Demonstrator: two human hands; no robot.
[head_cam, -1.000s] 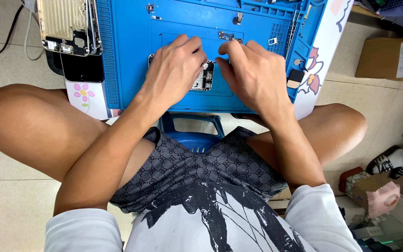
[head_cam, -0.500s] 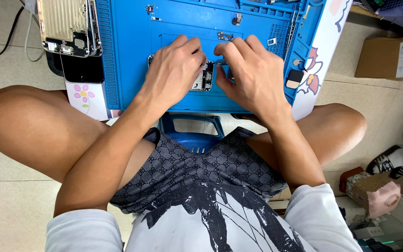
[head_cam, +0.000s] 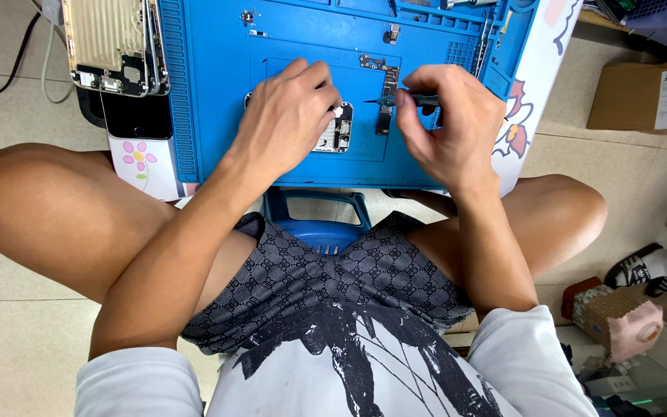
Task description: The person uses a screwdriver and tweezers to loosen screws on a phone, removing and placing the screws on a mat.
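On the blue repair mat point(head_cam: 218, 93) lies a small opened phone chassis point(head_cam: 339, 133). My left hand point(head_cam: 287, 116) rests on it and pinches it at its upper edge. My right hand point(head_cam: 449, 123) grips a thin dark screwdriver point(head_cam: 395, 100) whose tip points left toward the left hand's fingertips. A narrow dark circuit part point(head_cam: 385, 100) lies just below the tool's shaft, with a small metal bracket point(head_cam: 370, 62) above it.
A gold-backed phone housing point(head_cam: 113, 46) lies at the mat's left edge over a black phone point(head_cam: 137, 116). Small parts point(head_cam: 391, 35) sit at the mat's top. A cardboard box point(head_cam: 642, 96) stands right. Shoes point(head_cam: 654, 266) and a blue stool point(head_cam: 318, 224) are below.
My right hand has lifted off the phone chassis and moved to the right, now showing the screwdriver held sideways. The left hand stays on the chassis.
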